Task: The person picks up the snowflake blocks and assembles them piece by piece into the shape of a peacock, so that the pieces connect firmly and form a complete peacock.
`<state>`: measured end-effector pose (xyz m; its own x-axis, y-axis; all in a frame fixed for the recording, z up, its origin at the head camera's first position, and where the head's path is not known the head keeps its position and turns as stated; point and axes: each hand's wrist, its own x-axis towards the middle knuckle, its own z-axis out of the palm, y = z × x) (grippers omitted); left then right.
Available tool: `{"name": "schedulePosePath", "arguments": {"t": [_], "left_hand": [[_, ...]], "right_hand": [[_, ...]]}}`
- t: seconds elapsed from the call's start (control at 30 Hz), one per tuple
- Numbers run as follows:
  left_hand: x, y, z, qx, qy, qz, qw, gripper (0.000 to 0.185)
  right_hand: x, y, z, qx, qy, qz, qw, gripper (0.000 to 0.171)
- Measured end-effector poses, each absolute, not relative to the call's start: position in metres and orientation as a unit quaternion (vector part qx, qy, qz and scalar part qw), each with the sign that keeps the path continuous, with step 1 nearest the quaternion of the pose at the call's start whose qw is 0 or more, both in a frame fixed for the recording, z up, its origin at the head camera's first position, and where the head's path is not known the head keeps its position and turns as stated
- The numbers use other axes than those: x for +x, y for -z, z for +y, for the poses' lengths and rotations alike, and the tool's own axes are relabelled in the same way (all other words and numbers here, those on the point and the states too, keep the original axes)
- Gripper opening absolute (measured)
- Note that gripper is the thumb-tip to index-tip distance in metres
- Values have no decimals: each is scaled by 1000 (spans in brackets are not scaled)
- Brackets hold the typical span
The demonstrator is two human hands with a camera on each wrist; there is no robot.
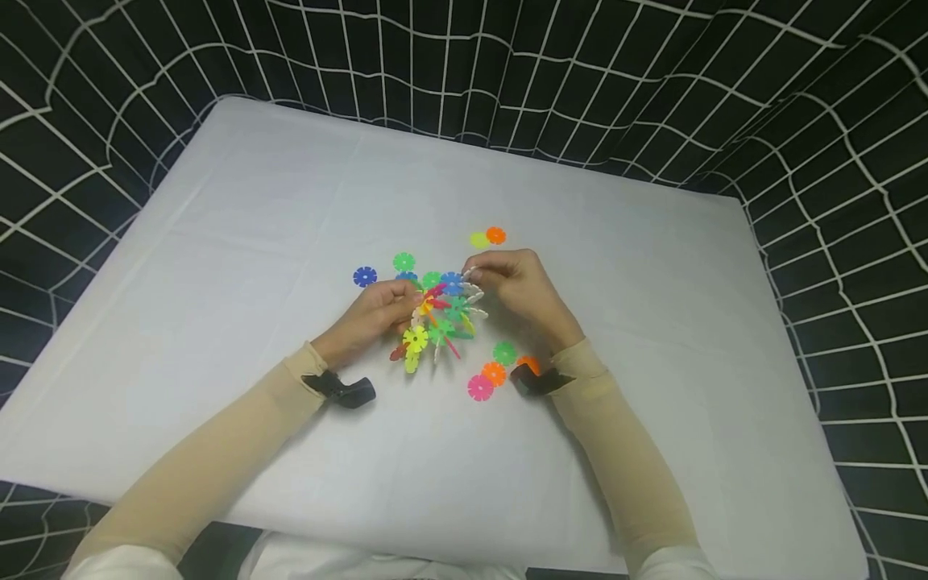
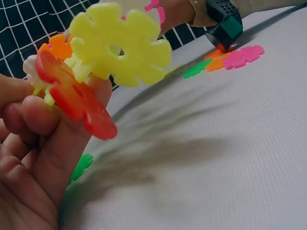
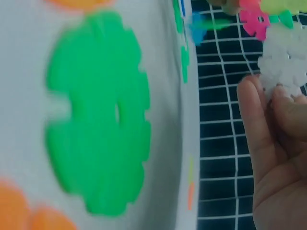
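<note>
A dark-blue notched plastic disc (image 1: 365, 276) lay at the left on the white cloth-covered table (image 1: 239, 193). Just right of it, my left hand (image 1: 379, 311) had its fingers closed on the many-coloured cluster of interlocked plastic discs (image 1: 441, 330), above mid-table. At the cluster's right side, my right hand (image 1: 518, 282) pinched a white notched plastic disc (image 1: 470, 272); whether it was joined on, I couldn't tell. Nearer and right lay a pink notched plastic disc (image 1: 480, 388), then a green notched plastic disc (image 1: 504, 353).
</note>
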<state>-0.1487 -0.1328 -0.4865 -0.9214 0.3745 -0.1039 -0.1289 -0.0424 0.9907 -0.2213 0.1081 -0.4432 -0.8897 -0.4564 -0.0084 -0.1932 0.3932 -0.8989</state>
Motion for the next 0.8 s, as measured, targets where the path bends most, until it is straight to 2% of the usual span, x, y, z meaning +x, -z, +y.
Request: {"name": "schedulePosePath", "arguments": {"t": [0.27,0.5,0.7,0.8], "left_hand": [[-148,486,-133,82,-717,670,174,20],[-149,487,-132,78,-716,674,165,20],[-149,486,-131,75,-712,678,169,17],[-149,486,-131,75,-709,681,169,16]], "right_hand": [[-220,442,107,-204,520,821,119,13],[-219,440,106,-207,550,798,134,13],[-216,437,103,-239,476,843,71,12],[-216,435,103,-240,460,852,68,12]]}}
